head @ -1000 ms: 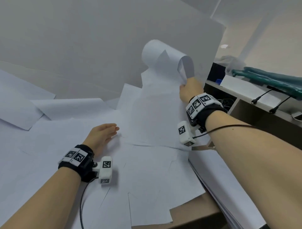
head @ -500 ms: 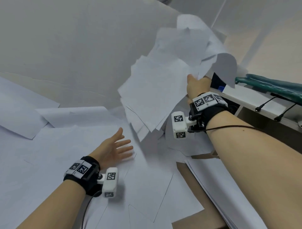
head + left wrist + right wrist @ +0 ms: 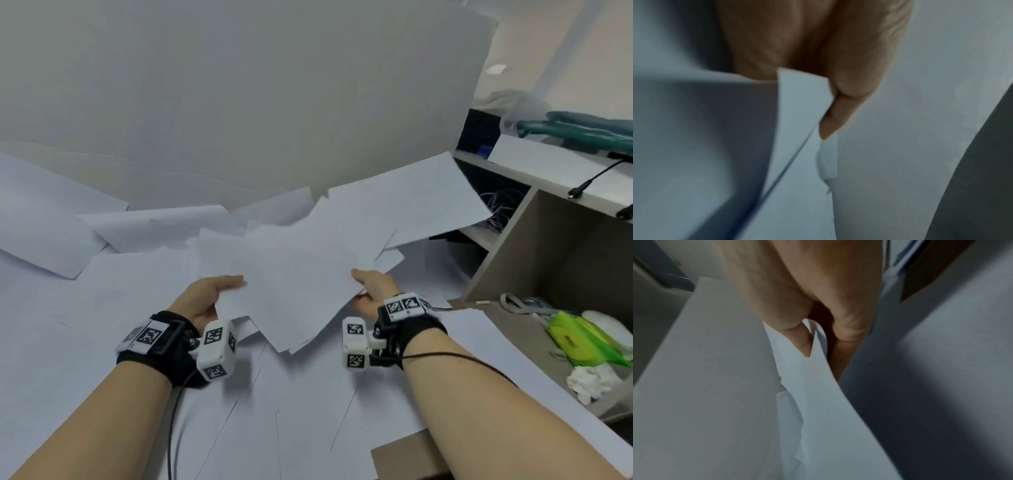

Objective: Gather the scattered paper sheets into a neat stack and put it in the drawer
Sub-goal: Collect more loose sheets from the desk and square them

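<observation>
- The bundle of paper sheets point(image 3: 301, 274) hangs fanned and crooked between my hands, lifted above the surface point(image 3: 404, 455).
- My left hand point(image 3: 205, 298) pinches one edge; my right hand point(image 3: 373, 291) is clamped on the opposite edge.
- Light, floppy and slick, I judge: sheets may slide out. Better hold at mid-edges.
- More loose sheets point(image 3: 144, 226) lie beyond.

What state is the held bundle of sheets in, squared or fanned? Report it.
Fanned, not squared. The bundle shows corners jutting at different angles; the left hand and right hand grip its opposite edges above the loose sheets.
</observation>
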`<action>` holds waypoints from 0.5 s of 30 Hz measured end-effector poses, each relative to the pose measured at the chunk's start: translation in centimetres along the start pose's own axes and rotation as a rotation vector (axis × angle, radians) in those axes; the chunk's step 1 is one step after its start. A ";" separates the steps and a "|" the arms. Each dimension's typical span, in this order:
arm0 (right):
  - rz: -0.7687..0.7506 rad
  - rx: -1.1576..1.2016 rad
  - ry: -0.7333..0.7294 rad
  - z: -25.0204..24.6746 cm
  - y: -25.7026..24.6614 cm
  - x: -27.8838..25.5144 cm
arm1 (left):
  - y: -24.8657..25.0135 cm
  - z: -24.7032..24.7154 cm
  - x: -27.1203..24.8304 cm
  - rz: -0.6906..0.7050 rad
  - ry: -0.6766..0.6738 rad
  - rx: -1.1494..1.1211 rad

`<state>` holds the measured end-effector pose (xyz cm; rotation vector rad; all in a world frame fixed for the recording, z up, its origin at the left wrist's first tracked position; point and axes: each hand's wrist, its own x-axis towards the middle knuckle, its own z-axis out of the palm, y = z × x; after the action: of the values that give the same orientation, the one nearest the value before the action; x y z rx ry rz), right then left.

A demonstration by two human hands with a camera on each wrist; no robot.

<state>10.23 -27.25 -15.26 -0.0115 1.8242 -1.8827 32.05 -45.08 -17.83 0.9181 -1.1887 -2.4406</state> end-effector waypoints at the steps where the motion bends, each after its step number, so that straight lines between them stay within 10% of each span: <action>1: 0.057 -0.023 -0.033 -0.4 0.4 -0.5 | 0.2 0.1 -0.2 0.003 0.042 0.056; 9: 0.181 0.038 -0.094 -3.9 1.6 1.1 | 0.7 -0.6 0.9 0.062 0.156 0.238; 15: 0.068 -0.107 0.171 -6.9 -0.9 6.7 | 1.2 -1.9 1.3 0.011 0.167 0.282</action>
<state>1.70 -23.31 -17.39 0.1772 2.0111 -1.7851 32.29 -47.63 -18.34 1.1633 -1.4939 -2.1718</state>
